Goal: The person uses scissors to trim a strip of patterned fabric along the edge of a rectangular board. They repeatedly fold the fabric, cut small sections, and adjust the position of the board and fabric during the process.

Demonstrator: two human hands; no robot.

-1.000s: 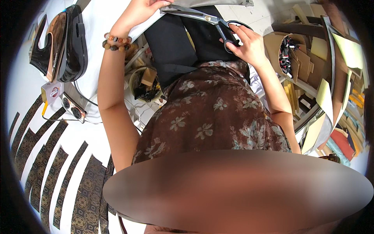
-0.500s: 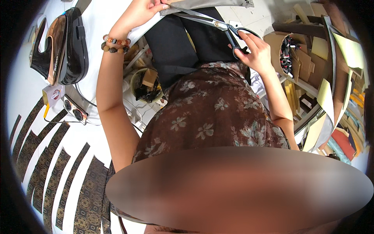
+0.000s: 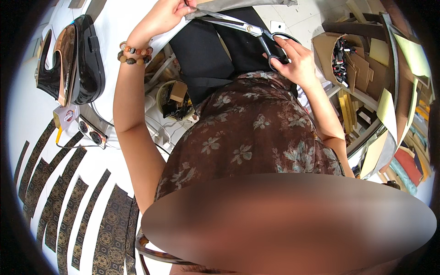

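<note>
A small round-stickered white tag (image 3: 65,116) lies beside the iron (image 3: 73,57).

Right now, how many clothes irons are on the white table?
1. The black clothes iron stands on the white table at the upper left, beyond the left hand's beaded wrist. The rim may hide others.

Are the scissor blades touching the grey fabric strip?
Touching. The head view shows the scissors, gripped in the right hand, with their blades meeting the edge of the grey fabric strip that the left hand pinches at its end.
</note>
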